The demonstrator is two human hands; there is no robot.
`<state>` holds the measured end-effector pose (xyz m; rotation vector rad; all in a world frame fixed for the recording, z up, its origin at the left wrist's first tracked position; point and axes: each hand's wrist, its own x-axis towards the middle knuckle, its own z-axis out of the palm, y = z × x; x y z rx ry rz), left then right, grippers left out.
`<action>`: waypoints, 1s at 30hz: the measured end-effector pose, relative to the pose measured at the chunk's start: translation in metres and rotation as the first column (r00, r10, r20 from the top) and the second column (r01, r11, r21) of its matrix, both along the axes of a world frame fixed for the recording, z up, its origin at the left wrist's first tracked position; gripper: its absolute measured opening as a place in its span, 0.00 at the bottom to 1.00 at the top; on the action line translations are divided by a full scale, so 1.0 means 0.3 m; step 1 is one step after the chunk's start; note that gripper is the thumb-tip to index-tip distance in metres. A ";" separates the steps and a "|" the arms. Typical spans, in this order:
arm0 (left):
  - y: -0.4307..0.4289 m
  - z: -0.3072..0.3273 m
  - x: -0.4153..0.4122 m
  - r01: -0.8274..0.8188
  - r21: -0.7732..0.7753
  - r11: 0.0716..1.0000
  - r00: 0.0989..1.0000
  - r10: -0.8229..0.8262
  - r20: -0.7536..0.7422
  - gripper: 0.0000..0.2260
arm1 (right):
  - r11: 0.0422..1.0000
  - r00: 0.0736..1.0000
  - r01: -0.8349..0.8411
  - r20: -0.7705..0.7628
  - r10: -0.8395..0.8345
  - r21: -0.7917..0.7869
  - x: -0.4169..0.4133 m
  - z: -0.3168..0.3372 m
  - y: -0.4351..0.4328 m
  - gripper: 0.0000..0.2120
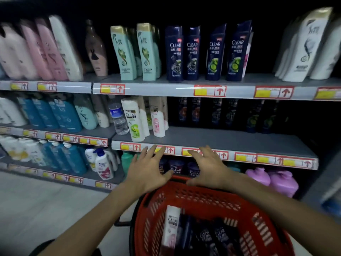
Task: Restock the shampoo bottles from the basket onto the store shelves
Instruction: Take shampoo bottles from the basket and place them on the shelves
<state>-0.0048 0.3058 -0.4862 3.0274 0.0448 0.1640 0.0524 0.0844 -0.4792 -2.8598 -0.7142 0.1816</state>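
Red basket (193, 193) sat nearest the lens, at 6 o'clock of the view, holding the stock still to go up: one white shampoo bottle (170, 230) lying against the near-left wall and several dark shampoo bottles (212, 237) heaped beside it toward 5 o'clock. Left hand (147, 172) was empty, palm down, fingers spread and straight, hovering over the basket's far rim at 11 o'clock from the white bottle. Right hand (208, 167) was likewise empty and splayed, palm down, at 1 o'clock from that bottle, apart from the left hand with a gap between the thumbs. Both forearms ran up from the lower corners and converged over the basket; wrists level, neither hand touching a bottle or the shelf edge. Judgement: the flat, relaxed pose suited a pause between placements, hands positioned to drop into the basket for the next bottle. Beyond the fingertips, at 12 o'clock, ran the middle shelf (230, 141), its front bare grey board, dark bottles (221, 115) standing only at the back; probably the gap to fill. White CLEAR bottles (134, 121) stood at 11 o'clock on that shelf, beside a clear water bottle (118, 117). Navy CLEAR bottles (208, 52) lined the upper shelf at 12 o'clock.
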 end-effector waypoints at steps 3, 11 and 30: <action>-0.055 -0.079 -0.055 0.045 0.006 0.999 0.998 -0.045 -0.038 0.42 | 1.000 0.997 -0.021 -0.073 0.020 -0.012 -0.070 -0.080 -0.084 0.57; -0.161 -0.410 -0.105 0.022 -0.079 0.997 0.958 -0.044 -0.284 0.39 | 0.995 0.964 -0.086 -0.255 0.070 -0.053 -0.185 -0.329 -0.210 0.55; -0.261 -0.956 0.068 -0.574 -0.105 0.812 0.643 0.368 -0.672 0.44 | 0.858 0.906 -0.338 -0.381 0.185 -0.386 -0.216 -0.546 -0.298 0.34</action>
